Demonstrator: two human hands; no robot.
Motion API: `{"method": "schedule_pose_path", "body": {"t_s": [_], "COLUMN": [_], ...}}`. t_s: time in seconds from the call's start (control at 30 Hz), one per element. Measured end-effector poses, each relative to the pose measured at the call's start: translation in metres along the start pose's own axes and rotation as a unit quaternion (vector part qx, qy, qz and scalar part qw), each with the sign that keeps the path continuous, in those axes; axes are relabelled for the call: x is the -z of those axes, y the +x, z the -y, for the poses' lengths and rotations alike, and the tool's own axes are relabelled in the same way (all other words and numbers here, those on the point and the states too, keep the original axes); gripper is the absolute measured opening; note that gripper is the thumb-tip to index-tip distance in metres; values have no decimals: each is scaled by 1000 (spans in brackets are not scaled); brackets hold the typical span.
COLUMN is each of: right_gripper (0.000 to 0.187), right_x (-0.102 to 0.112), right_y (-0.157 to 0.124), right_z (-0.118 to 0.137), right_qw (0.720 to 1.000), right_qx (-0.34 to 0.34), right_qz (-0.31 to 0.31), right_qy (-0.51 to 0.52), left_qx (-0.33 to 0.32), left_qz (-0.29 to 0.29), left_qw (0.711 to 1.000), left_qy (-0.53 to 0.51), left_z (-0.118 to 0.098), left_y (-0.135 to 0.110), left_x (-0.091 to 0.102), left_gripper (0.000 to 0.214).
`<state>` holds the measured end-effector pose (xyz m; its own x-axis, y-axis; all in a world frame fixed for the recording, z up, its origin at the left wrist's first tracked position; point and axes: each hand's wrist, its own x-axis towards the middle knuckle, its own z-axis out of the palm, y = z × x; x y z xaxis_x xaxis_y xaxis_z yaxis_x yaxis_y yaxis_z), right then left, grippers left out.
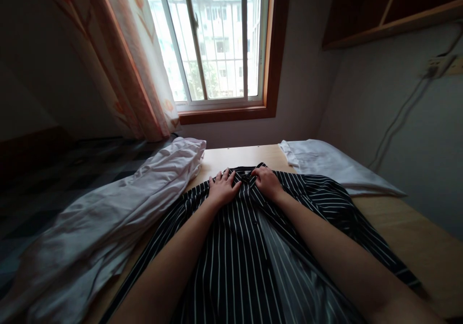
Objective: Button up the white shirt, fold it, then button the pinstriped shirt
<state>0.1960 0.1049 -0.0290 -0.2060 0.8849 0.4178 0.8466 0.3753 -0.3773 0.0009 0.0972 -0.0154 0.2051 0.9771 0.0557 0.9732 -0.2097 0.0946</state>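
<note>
A black shirt with white stripes (231,256) lies spread on the wooden table, its collar end away from me. Its front hangs partly open, showing the greyish inside of the cloth. My left hand (224,188) rests flat near the collar, fingers spread over the fabric. With bent fingers, my right hand (267,182) pinches the shirt's edge by the collar, just right of the left hand. The fingertips' exact hold is partly hidden.
White garments lie on the left (119,208) and at the back right (325,162) of the table (405,227). Behind stand a window (217,44) and a curtain (126,54). A cable (394,116) runs down the right wall from a socket, below a wooden shelf (394,25).
</note>
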Motion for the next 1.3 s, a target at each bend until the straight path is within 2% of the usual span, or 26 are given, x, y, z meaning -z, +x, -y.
{"method": "schedule_pose_path", "body": {"t_s": [0.17,0.27,0.37,0.43,0.5,0.8,0.97,1.3], "right_gripper": [43,52,50,48,46,27,26,24], "right_x": [-1,0,1,1,1,1,2,9], "right_y": [1,2,5,7,7,5,5,7], "right_z": [-1,4,7,7,6,8,2,-23], "right_qw": [998,992,988,988,989,993,993,994], "right_qx": [17,47,39,25,15,-15,-51,-98], "right_qz": [39,78,104,110,110,66,34,-12], "right_qy": [-43,-89,-107,-106,-101,-102,-99,-52], "left_qx": [8,-1,-80,-142,-174,-171,-162,-187], "left_qz": [4,-41,-99,-112,-117,-164,-157,-164], "left_qw": [1000,999,992,983,977,962,963,959], "left_qy": [-9,4,19,6,-23,-137,-150,-133], "left_z": [1,-2,-7,-11,-12,0,2,-1], "left_y": [-3,-6,-7,-6,-4,10,11,6], "left_x": [2,4,6,6,4,-13,-14,-12], "left_gripper": [68,65,52,46,45,40,41,38]}}
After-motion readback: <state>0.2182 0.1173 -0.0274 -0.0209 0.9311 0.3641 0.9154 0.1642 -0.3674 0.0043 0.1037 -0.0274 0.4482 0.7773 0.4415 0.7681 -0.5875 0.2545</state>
